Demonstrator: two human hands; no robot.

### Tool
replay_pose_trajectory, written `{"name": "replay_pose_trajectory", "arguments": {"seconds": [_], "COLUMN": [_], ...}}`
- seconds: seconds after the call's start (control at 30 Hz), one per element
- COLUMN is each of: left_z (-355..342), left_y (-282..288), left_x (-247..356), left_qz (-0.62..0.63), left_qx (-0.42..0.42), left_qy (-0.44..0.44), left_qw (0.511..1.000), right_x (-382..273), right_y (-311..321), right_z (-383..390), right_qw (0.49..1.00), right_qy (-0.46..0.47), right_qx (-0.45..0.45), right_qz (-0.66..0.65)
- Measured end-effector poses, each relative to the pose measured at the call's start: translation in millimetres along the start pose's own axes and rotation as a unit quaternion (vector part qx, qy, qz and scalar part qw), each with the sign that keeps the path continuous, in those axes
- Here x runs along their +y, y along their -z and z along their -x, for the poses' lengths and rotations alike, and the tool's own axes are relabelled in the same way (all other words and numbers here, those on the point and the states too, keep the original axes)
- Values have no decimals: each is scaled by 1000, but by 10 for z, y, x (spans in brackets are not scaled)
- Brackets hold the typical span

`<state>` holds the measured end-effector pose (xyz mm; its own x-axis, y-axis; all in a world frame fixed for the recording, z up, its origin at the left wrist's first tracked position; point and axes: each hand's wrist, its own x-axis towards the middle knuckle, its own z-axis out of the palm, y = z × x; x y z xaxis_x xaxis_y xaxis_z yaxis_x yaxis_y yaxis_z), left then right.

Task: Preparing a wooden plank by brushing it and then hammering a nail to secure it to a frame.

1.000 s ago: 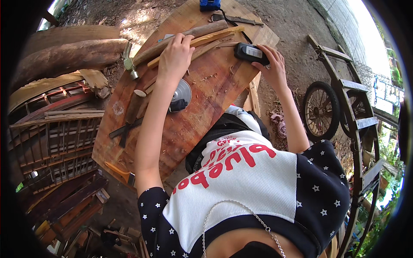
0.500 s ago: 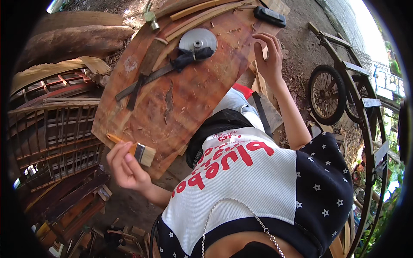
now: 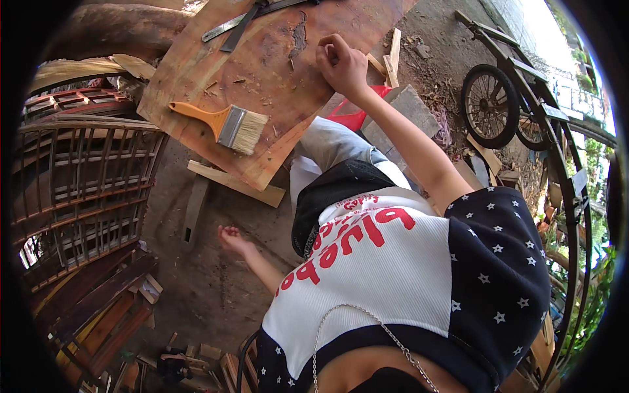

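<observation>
Orange-handled paintbrush [image 3: 219, 122] lying flat near the lower edge of a reddish wooden board [image 3: 275, 65], bristles toward the person, untouched. Right hand [image 3: 342, 63] pressed on the board's far edge, fingers curled shut, seemingly holding nothing. Left hand [image 3: 232, 239] hanging below the board, fingers loosely open, empty. Best practice, probably: steady the board firmly, grasp the brush by its handle.

One paintbrush [image 3: 219, 123], one wooden board [image 3: 275, 72], two hands [image 3: 342, 64], perhaps two cart wheels [image 3: 488, 107]
</observation>
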<state>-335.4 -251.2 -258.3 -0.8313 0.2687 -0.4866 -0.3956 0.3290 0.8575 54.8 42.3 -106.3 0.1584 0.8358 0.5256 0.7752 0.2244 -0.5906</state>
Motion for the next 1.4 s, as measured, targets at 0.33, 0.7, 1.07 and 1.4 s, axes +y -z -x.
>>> {"name": "replay_pose_trajectory", "arguments": {"seconds": [0.33,0.7,1.07,1.4], "left_z": [-146,-1930,-4525,-4223], "left_y": [-271,-7,170,159], "left_x": [-1660,-4112,-4823,-5148], "left_qz": [-356,-442,-492,-350], "left_qx": [-369,-273,-35,-164], "left_qy": [184,115,83,149], "left_qw": [839,847,866,910], "right_x": [-22,451,318,239], "right_y": [92,343,270,-46], "right_z": [61,-268,-1297,-1337], "right_qw": [997,994,867,855], "right_qy": [-54,45,334,345], "right_qx": [-37,-53,-91,-122], "right_qz": [31,83,358,368]}}
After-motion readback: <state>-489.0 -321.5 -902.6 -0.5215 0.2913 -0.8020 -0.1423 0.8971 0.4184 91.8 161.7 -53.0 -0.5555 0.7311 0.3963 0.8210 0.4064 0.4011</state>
